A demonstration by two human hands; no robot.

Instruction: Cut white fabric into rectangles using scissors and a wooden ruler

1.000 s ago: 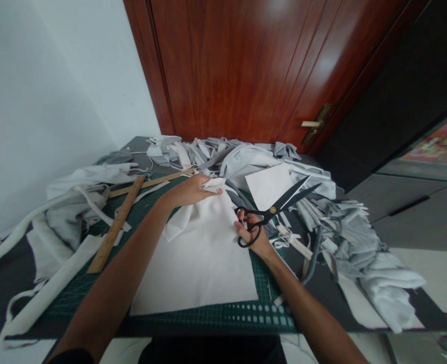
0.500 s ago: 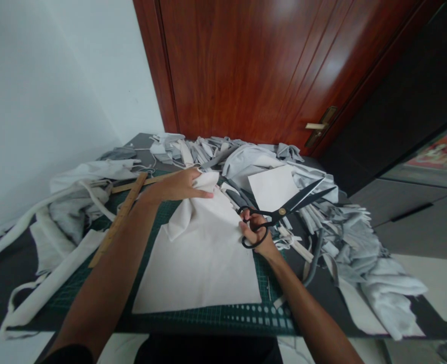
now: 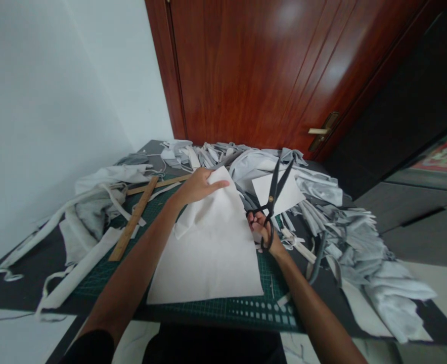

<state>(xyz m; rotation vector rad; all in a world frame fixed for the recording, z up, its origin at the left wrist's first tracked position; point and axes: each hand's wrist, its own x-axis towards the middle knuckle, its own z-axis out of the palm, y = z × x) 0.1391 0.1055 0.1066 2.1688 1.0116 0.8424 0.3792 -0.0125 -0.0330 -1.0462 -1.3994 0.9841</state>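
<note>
A large white fabric piece (image 3: 212, 253) lies on a green cutting mat (image 3: 246, 308). My left hand (image 3: 198, 185) grips the fabric's far corner, fingers closed on a raised fold. My right hand (image 3: 261, 230) holds black scissors (image 3: 272, 194) by the handles at the fabric's right edge. Their blades are slightly apart and point away from me toward the door.
A wooden ruler (image 3: 132, 220) lies on the mat's left side. Heaps of white and grey fabric strips (image 3: 345, 227) cover the table's far and right parts, more cloth (image 3: 90, 212) on the left. A white paper sheet (image 3: 280, 189) sits behind the scissors. A red-brown door (image 3: 269, 71) stands beyond.
The scissors have swung from pointing right to pointing nearly straight away from me. My left hand has lifted the fabric corner slightly higher. The camera has shifted, so everything sits further right.
</note>
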